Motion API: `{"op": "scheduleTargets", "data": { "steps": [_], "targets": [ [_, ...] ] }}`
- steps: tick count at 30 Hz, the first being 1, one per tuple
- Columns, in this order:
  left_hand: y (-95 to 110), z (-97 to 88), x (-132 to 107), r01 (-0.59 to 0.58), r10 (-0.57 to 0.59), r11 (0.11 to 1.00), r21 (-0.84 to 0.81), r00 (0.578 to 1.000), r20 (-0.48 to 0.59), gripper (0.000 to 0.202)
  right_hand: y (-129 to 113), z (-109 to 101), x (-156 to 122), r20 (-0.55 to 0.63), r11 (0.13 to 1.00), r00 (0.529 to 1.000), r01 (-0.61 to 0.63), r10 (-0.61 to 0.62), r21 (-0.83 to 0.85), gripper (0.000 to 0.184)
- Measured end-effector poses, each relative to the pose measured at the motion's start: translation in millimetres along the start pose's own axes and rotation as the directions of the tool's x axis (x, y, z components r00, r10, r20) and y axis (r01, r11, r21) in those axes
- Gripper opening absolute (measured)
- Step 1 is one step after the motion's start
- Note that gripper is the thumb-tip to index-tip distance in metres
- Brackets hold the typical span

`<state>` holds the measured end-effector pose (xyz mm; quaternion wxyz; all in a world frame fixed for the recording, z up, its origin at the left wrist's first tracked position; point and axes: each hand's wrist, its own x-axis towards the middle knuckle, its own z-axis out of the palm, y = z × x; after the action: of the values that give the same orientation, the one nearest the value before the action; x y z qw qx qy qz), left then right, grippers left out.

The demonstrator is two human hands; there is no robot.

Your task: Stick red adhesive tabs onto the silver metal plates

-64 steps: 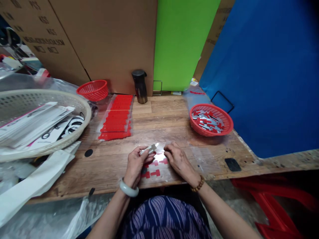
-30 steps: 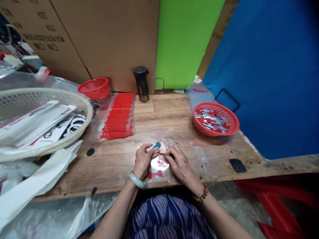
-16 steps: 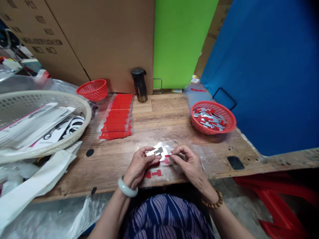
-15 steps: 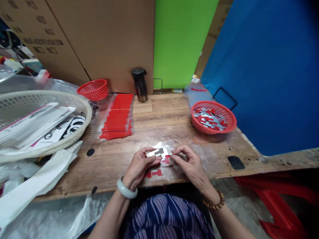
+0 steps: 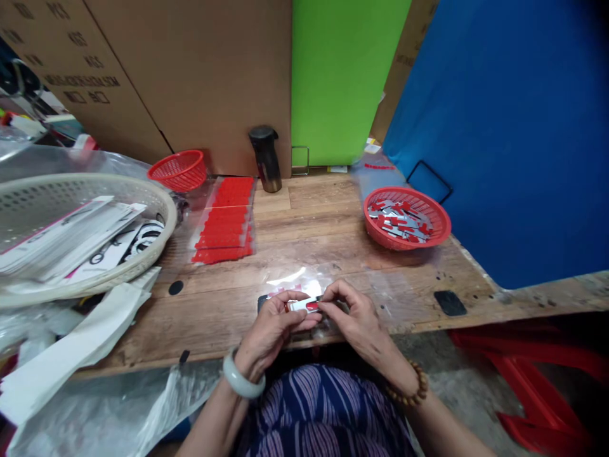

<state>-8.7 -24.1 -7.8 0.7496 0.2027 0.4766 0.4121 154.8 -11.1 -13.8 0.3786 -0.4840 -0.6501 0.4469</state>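
My left hand (image 5: 271, 324) is closed on a small flat metal strip (image 5: 301, 305), held just above the table's near edge. My right hand (image 5: 354, 320) pinches a small red sticker piece (image 5: 313, 306) against that strip, so both hands meet at the strip. Under the hands lies a clear plastic sheet (image 5: 295, 279) that glints in the light; what is on it is hidden by the hands. A red basket (image 5: 435, 231) holding several metal strips with red stickers stands at the right.
A wooden table (image 5: 309, 228) carries sheets of red stickers (image 5: 223, 225), an empty small red basket (image 5: 178, 170), a dark flask (image 5: 264, 158) and a large cream basket (image 5: 162, 203) of packets. Cardboard boxes, a green panel and a blue panel stand behind. White bags lie at the left.
Both hands have drawn closer to the table's near edge. The right hand has brought a red sticker piece up from the clear sheet onto the strip in the left hand.
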Motion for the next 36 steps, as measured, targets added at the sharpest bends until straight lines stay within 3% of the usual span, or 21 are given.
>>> {"op": "scheduleTargets", "data": {
  "steps": [36],
  "targets": [
    [-0.8,-0.4,2.0,0.025,-0.025,1.000,0.005,1.000,-0.017,0.032,4.6,7.3,-0.6,-0.043,0.996,0.998,0.030,-0.034,-0.083,0.010]
  ]
}}
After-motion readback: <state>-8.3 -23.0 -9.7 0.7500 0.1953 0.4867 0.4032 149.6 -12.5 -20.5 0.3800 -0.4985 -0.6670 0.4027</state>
